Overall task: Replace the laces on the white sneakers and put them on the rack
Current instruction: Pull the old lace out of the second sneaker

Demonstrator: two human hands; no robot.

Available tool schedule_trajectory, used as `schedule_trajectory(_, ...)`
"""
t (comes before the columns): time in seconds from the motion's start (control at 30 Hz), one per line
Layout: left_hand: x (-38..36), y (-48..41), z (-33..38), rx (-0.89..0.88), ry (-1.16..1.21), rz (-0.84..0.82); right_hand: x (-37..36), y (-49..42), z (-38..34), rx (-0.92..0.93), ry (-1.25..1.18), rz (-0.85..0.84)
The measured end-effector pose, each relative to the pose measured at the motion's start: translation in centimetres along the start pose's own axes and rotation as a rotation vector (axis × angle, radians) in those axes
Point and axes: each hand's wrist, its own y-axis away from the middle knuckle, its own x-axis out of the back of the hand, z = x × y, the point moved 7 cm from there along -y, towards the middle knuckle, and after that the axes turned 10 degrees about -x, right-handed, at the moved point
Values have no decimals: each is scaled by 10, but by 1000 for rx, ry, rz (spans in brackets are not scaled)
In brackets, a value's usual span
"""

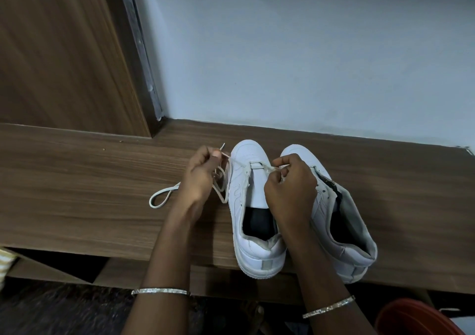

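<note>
Two white sneakers (259,252) stand side by side at frame centre on the wooden tabletop (77,180); the left grip (203,172) pinches one end of the lace (165,189); the right grip (290,183) pinches the other end, above the left-hand shoe's front eyelets.

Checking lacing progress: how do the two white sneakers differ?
The left sneaker has a lace across its front eyelets, ends pinched by the left hand and right hand; the right sneaker shows no lace. The left sneaker's tongue is in view; the right sneaker's front is partly hidden behind the right hand. Both are white, toes toward the wall.
</note>
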Motion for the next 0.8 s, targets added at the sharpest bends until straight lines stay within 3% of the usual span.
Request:
schedule_trajectory(0.2,5,-2,-2,199,791,187,-1,0,0,-16,-12,-8)
schedule_trajectory(0.3,13,-2,-4,232,838,258,0,0,1,-21,-20,-4)
schedule_trajectory(0.37,26,-1,0,180,601,286,0,0,1,-24,-19,-9)
schedule_trajectory(0.43,38,-1,9,15,176,260,-1,1,1,-26,-18,-13)
schedule_trajectory(0.5,30,-1,20,-166,-175,121,-1,0,1,-29,-19,-12)
schedule_trajectory(0.63,3,4,15,-284,-919,-163,0,0,2,-23,-23,-5)
schedule_trajectory(0.73,4,4,12,-284,-1040,-143,0,0,2,-24,-16,-6)
schedule_trajectory(0.8,10,1,12,-233,-876,-70,0,0,2,-25,-14,-4)
